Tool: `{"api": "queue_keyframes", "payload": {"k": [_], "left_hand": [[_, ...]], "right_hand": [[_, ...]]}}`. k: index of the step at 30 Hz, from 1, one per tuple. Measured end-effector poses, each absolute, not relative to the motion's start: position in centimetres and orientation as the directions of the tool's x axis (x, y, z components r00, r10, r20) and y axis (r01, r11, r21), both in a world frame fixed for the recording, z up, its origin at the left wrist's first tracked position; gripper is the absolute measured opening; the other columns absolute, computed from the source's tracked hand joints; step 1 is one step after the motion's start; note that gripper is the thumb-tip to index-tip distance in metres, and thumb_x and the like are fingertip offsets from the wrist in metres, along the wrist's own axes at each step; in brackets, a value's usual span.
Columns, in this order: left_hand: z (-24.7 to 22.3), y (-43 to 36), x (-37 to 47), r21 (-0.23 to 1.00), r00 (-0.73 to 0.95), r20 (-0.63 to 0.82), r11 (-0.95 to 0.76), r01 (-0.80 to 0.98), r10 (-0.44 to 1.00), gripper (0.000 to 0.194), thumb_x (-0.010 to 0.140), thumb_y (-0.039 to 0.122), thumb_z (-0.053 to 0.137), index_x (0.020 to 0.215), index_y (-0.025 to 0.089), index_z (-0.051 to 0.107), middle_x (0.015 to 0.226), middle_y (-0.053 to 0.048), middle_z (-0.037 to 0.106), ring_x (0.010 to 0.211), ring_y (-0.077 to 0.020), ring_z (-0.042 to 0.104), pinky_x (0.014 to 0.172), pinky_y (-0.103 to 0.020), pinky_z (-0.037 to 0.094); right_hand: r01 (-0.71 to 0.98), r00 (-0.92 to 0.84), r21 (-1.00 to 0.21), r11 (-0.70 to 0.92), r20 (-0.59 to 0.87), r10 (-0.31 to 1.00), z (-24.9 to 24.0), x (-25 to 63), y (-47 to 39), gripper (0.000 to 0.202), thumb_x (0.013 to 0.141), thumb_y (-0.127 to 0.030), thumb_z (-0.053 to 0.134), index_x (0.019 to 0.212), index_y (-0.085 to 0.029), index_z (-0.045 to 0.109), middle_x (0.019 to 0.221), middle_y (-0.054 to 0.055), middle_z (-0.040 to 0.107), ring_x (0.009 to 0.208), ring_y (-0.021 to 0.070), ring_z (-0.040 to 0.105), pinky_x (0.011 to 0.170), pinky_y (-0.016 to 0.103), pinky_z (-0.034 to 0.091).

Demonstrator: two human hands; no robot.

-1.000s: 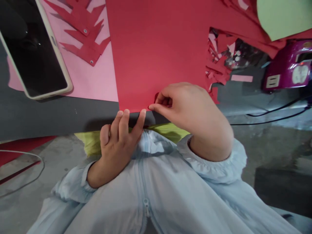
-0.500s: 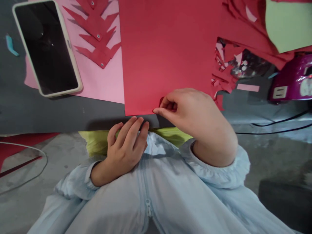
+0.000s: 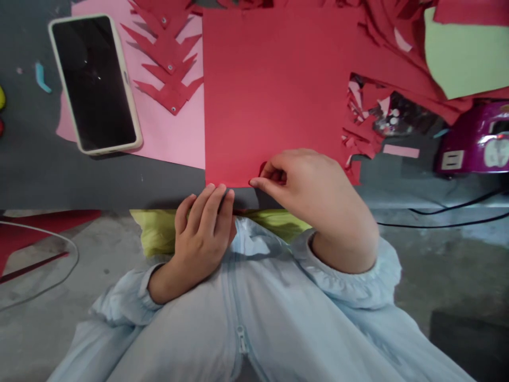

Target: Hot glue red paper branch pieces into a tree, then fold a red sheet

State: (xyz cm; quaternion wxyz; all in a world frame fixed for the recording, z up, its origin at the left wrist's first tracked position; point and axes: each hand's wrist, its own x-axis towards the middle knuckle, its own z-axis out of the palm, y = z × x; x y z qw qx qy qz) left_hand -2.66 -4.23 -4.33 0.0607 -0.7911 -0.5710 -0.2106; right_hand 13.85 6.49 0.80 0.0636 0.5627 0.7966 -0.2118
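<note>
A large red sheet of paper (image 3: 274, 95) lies on the dark table in front of me. My right hand (image 3: 310, 191) pinches the sheet's near edge between thumb and fingers, with the other fingers curled in. Beside it, my left hand (image 3: 204, 233) rests at the table's edge, fingers apart, the fingertips close to the sheet's near left corner. Left of the sheet, red cut-paper shapes with small round dots (image 3: 170, 90) lie on a pink sheet (image 3: 175, 143).
A phone in a pale case (image 3: 95, 85) lies at the left, overlapping the pink sheet. Red scraps (image 3: 361, 135), a pink strip (image 3: 401, 151), a green sheet (image 3: 465, 53) and a purple device (image 3: 473, 143) are at the right. Black cables (image 3: 445, 207) hang near the table edge.
The view has shifted slightly, so the table items appear moved. My left fingertips are a little nearer the sheet's corner. My right hand keeps its pinch at the near edge.
</note>
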Motion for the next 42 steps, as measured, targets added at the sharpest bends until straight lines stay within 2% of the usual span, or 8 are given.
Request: {"api": "queue_keyframes", "payload": {"k": [7, 17, 22, 27, 35, 39, 42], "left_hand": [[-4.3, -4.0, -2.9, 0.062, 0.286, 0.391, -0.335, 0.940, 0.875, 0.034, 0.091, 0.021, 0.061, 0.123, 0.008, 0.062, 0.114, -0.012, 0.075, 0.103, -0.0200, 0.071, 0.087, -0.031, 0.044], [-4.5, -3.6, -2.9, 0.052, 0.301, 0.391, -0.348, 0.936, 0.870, 0.040, 0.091, 0.026, 0.062, 0.125, 0.006, 0.062, 0.108, -0.015, 0.074, 0.101, -0.0212, 0.069, 0.085, -0.032, 0.042], [-4.3, -3.4, -2.8, 0.011, 0.320, 0.372, -0.349, 0.937, 0.871, 0.039, 0.092, 0.032, 0.064, 0.128, 0.019, 0.063, 0.109, -0.011, 0.072, 0.104, -0.0208, 0.067, 0.086, -0.032, 0.043], [-4.4, -3.4, -2.6, -0.051, 0.337, 0.352, -0.342, 0.938, 0.873, 0.048, 0.089, 0.040, 0.068, 0.135, 0.028, 0.059, 0.108, -0.010, 0.070, 0.104, -0.0210, 0.065, 0.088, -0.034, 0.043], [-4.8, -3.7, -2.5, -0.021, 0.310, 0.344, -0.323, 0.946, 0.886, 0.055, 0.088, 0.034, 0.070, 0.141, 0.029, 0.054, 0.115, -0.011, 0.067, 0.107, -0.0221, 0.062, 0.093, -0.037, 0.038], [-4.7, -3.7, -2.7, -0.063, 0.333, 0.326, -0.331, 0.941, 0.885, 0.055, 0.089, 0.035, 0.067, 0.142, 0.029, 0.052, 0.115, -0.010, 0.067, 0.107, -0.0219, 0.062, 0.092, -0.037, 0.038], [-4.6, -3.5, -2.8, -0.107, 0.356, 0.332, -0.340, 0.934, 0.874, 0.055, 0.089, 0.036, 0.068, 0.142, 0.028, 0.053, 0.112, -0.010, 0.068, 0.106, -0.0217, 0.063, 0.090, -0.036, 0.039]], "right_hand": [[0.932, -0.345, -0.251, 0.263, -0.381, 0.858, 1.0, 13.7, 6.8, 0.021, 0.090, -0.032, 0.057, 0.075, -0.021, 0.067, 0.081, 0.007, 0.072, 0.079, 0.0223, 0.062, 0.063, 0.032, 0.033], [0.931, -0.350, -0.241, 0.274, -0.379, 0.857, 1.2, 13.7, 7.0, 0.022, 0.089, -0.033, 0.056, 0.076, -0.021, 0.070, 0.077, 0.007, 0.072, 0.072, 0.0211, 0.061, 0.060, 0.031, 0.032], [0.923, -0.368, -0.254, 0.288, -0.373, 0.852, 1.3, 13.6, 7.1, 0.021, 0.089, -0.033, 0.057, 0.074, -0.023, 0.069, 0.077, 0.007, 0.072, 0.071, 0.0218, 0.061, 0.060, 0.032, 0.033], [0.934, -0.339, -0.247, 0.259, -0.382, 0.859, 1.7, 14.5, 6.9, 0.020, 0.088, -0.034, 0.060, 0.076, -0.022, 0.069, 0.079, 0.007, 0.071, 0.075, 0.0228, 0.062, 0.061, 0.032, 0.034], [0.910, -0.327, -0.374, 0.177, -0.388, 0.861, 2.0, 16.7, 6.8, 0.018, 0.088, -0.032, 0.059, 0.079, -0.023, 0.072, 0.084, 0.005, 0.073, 0.083, 0.0217, 0.064, 0.070, 0.032, 0.040], [0.882, -0.346, -0.447, 0.146, -0.405, 0.846, 1.9, 17.3, 7.1, 0.020, 0.088, -0.035, 0.059, 0.076, -0.025, 0.072, 0.086, 0.004, 0.074, 0.081, 0.0211, 0.065, 0.069, 0.032, 0.042], [0.885, -0.330, -0.450, 0.119, -0.428, 0.841, 2.1, 17.4, 7.3, 0.020, 0.087, -0.034, 0.059, 0.073, -0.025, 0.070, 0.085, 0.004, 0.074, 0.080, 0.0212, 0.066, 0.068, 0.032, 0.042]]}}
